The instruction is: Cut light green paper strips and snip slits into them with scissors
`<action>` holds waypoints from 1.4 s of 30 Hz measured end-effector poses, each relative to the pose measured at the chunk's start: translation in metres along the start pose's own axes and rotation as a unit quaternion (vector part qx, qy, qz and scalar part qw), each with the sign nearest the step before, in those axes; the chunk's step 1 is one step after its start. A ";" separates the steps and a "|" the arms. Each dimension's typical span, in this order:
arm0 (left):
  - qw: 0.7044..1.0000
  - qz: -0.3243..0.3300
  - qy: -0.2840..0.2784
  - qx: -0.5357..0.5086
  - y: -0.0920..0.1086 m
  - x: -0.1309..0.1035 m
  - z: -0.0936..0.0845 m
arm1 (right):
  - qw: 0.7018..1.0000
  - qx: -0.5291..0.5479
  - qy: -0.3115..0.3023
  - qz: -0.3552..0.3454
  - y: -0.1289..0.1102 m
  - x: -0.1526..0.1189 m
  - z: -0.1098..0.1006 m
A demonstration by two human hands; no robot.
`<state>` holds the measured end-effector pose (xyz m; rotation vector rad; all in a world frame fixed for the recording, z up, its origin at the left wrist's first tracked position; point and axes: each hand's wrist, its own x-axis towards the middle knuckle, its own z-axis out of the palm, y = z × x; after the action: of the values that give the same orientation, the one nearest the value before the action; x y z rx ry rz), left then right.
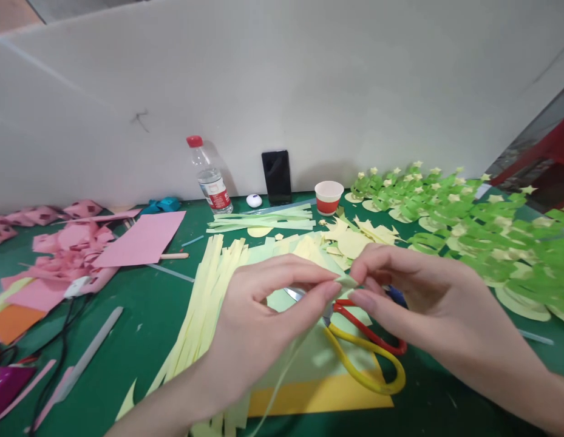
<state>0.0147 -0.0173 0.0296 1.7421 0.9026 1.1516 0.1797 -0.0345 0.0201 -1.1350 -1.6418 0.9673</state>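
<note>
Two bare hands meet just above the scissors (360, 341), both grips closed on one narrow pale green strip (348, 282). The left hand (282, 303) pinches it between thumb and fingertips; the right hand (413, 294) pinches it close alongside. A thin tail runs down from the left hand, blurred toward the bottom edge.

Under the scissors lie pale green sheets and a yellow-orange sheet (318, 396), whose near edge shows. Left of the scissors, long pale strips (213, 285) fan toward the viewer; green worktop (158, 321) shows between them and a translucent stick (93, 352). Farther left are a pink sheet (142, 240) and crumpled pink pieces (76, 249). Beyond the scissors, cream scraps (348, 237) crowd near a red-and-white cup (328, 198), with a dark phone (277, 177), a white case (254, 201) and a red-capped bottle (211, 182) along the white panel (282, 79). Curled green paper pieces (482, 237) with small stars fill the far right side, running past the picture edge.

The bottle's red-and-white label has print too small to read. A faint arrow-like mark (141, 119) is on the panel. The hands partly cover the scissors' blades; a purple object (8, 387), far left of the scissors, is cut off.
</note>
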 end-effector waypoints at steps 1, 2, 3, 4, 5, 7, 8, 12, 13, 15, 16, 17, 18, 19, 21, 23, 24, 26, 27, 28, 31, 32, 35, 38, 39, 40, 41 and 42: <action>1.000 -0.024 0.003 -0.020 0.000 0.000 0.000 | 1.000 0.003 -0.003 0.003 0.000 0.000 0.000; 0.998 -0.049 0.004 -0.042 0.000 0.001 0.000 | 1.000 0.007 -0.009 0.004 0.000 -0.001 0.000; 0.995 -0.073 0.002 -0.065 0.000 0.001 0.001 | 1.000 0.009 -0.014 0.005 -0.001 -0.001 0.000; 0.992 -0.093 -0.002 -0.085 0.000 0.001 0.001 | 1.000 0.010 -0.015 0.006 -0.001 -0.002 0.000; 0.989 -0.108 -0.006 -0.101 -0.001 0.001 0.001 | 1.000 0.008 -0.016 0.007 -0.001 -0.002 0.000; 0.984 -0.127 -0.013 -0.126 -0.002 0.002 0.002 | 1.000 0.003 -0.014 0.002 -0.001 -0.002 0.001; 0.982 -0.133 -0.015 -0.136 -0.002 0.002 0.002 | 1.000 0.000 -0.014 0.001 -0.001 -0.002 0.001; 0.974 -0.151 -0.024 -0.165 -0.006 0.002 0.002 | 1.000 -0.008 -0.008 -0.011 0.000 -0.001 0.004; 0.973 -0.152 -0.027 -0.169 -0.006 0.001 0.002 | 1.000 -0.008 -0.005 -0.013 0.000 -0.001 0.005; 0.973 -0.150 -0.031 -0.170 -0.007 0.000 0.001 | 1.000 -0.006 -0.002 -0.015 -0.001 -0.001 0.005; 0.974 -0.149 -0.034 -0.167 -0.008 0.000 0.001 | 1.000 -0.004 0.003 -0.012 -0.002 -0.001 0.005; 0.976 -0.147 -0.037 -0.160 -0.007 0.000 0.001 | 1.000 -0.001 0.009 -0.009 -0.003 0.000 0.005; 0.977 -0.143 -0.042 -0.149 -0.007 0.000 0.001 | 1.000 0.002 0.016 -0.004 -0.004 0.000 0.004; 0.980 -0.136 -0.049 -0.137 -0.006 0.000 0.001 | 1.000 0.007 0.017 0.002 -0.005 0.000 0.004; 0.986 -0.111 -0.069 -0.108 -0.005 0.001 0.001 | 1.000 0.019 0.012 0.022 -0.007 0.000 0.004; 0.991 -0.072 -0.090 -0.074 -0.004 0.001 0.001 | 0.999 0.036 -0.006 0.040 -0.008 0.000 0.004; 0.992 -0.051 -0.100 -0.054 -0.004 0.000 0.001 | 0.998 0.046 -0.015 0.049 -0.009 0.000 0.004; 0.993 -0.013 -0.119 -0.014 -0.005 -0.002 0.000 | 0.995 0.062 -0.033 0.067 -0.009 -0.001 0.003; 0.992 0.004 -0.128 0.002 -0.007 -0.003 0.000 | 0.994 0.071 -0.045 0.074 -0.009 -0.001 0.002; 0.991 0.016 -0.134 0.015 -0.009 -0.004 0.000 | 0.992 0.077 -0.054 0.080 -0.009 -0.001 0.002; 0.989 0.044 -0.136 0.034 -0.014 -0.008 0.001 | 0.988 0.098 -0.072 0.094 -0.007 -0.002 0.001; 0.989 0.048 -0.132 0.040 -0.015 -0.009 0.001 | 0.986 0.107 -0.078 0.099 -0.006 -0.002 0.001; 0.990 0.038 -0.118 0.062 -0.015 -0.012 0.002 | 0.980 0.135 -0.088 0.120 -0.004 -0.003 0.001; 0.991 0.007 -0.112 0.077 -0.013 -0.013 0.002 | 0.972 0.167 -0.087 0.143 -0.002 -0.004 0.000; 0.991 -0.002 -0.113 0.076 -0.012 -0.013 0.002 | 0.969 0.176 -0.086 0.147 -0.001 -0.004 -0.001; 0.990 -0.012 -0.116 0.075 -0.011 -0.012 0.001 | 0.968 0.184 -0.088 0.149 -0.001 -0.003 -0.002; 0.990 -0.020 -0.120 0.073 -0.010 -0.011 0.001 | 0.967 0.190 -0.087 0.147 0.000 -0.003 -0.002; 0.990 -0.027 -0.122 0.070 -0.010 -0.010 0.001 | 0.967 0.194 -0.087 0.141 0.000 -0.002 -0.003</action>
<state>0.0119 -0.0225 0.0173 1.9110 0.8904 0.8341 0.1829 -0.0362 0.0203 -1.0495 -1.3578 1.5355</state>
